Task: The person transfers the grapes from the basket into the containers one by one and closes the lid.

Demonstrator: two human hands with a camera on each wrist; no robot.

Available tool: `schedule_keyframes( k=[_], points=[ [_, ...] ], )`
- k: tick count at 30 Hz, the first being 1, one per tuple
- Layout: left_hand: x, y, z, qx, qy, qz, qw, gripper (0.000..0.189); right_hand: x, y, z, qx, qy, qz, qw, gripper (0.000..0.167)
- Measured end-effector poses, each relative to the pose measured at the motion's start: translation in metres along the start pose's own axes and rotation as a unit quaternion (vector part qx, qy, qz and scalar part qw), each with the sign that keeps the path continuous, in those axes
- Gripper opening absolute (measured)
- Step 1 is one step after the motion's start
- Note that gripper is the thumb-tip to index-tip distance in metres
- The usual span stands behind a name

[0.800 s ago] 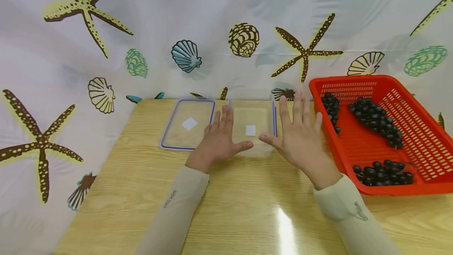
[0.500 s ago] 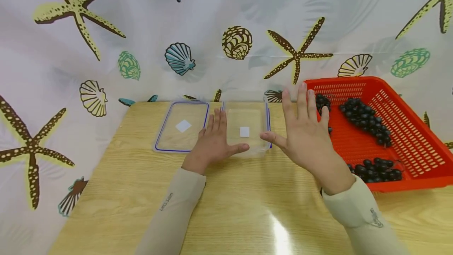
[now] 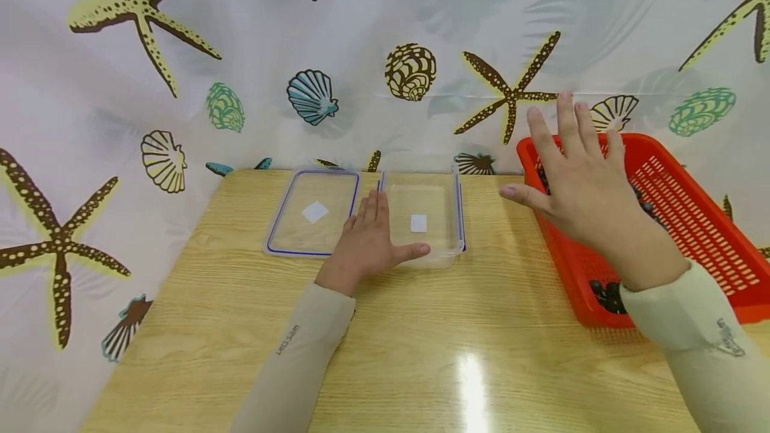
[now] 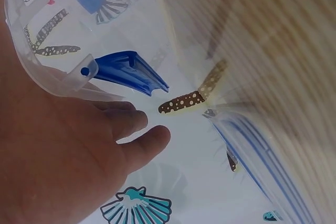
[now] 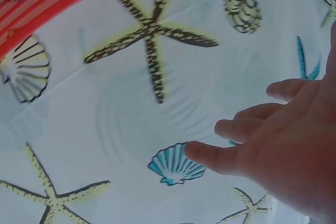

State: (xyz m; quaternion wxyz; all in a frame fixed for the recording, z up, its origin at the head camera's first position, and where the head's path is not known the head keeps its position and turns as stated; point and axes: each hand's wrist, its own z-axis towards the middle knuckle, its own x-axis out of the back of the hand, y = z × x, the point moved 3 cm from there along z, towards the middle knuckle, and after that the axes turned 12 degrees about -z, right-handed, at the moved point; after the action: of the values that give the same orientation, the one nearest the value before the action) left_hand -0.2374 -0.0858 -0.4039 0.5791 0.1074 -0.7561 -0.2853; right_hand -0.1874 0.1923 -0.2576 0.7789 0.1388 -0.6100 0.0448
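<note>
My left hand lies with straight fingers along the left side of a clear plastic container, thumb stretched over its near side. A white square label shows in the container. In the left wrist view, the hand is beside the container's wall and a blue clip. My right hand is raised with spread, straight fingers, in front of a red plastic basket, holding nothing. Black grapes are in the basket, partly hidden behind that hand.
Left of the container lies a clear lid with a blue seal and a white diamond-shaped label. All stand on a wooden table. A curtain printed with shells and starfish hangs behind the table's far edge.
My right hand has moved right and up, from beside the container to in front of the red basket. My left hand has stayed at the container's left side.
</note>
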Motion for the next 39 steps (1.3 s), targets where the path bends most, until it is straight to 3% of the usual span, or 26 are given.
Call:
schedule_keyframes(
  k=[5,15,29,39],
  points=[
    [0.001,-0.001,0.001,0.002,-0.002,0.007,1.0,0.127,-0.006,0.031,0.012,-0.012,-0.013,-0.006,0.9998,0.094],
    [0.0,-0.002,0.0,0.0,-0.001,0.011,0.9999,0.127,-0.03,0.084,0.023,-0.053,-0.05,0.022,0.9971,0.098],
    [-0.001,-0.002,0.0,0.003,-0.004,0.02,0.9998,0.127,-0.056,0.13,0.032,-0.081,-0.091,0.016,0.9924,0.093],
    [-0.001,-0.002,0.0,0.0,0.005,0.014,0.9999,0.127,-0.07,0.15,0.037,-0.129,-0.12,0.016,0.9842,0.1]
  ],
)
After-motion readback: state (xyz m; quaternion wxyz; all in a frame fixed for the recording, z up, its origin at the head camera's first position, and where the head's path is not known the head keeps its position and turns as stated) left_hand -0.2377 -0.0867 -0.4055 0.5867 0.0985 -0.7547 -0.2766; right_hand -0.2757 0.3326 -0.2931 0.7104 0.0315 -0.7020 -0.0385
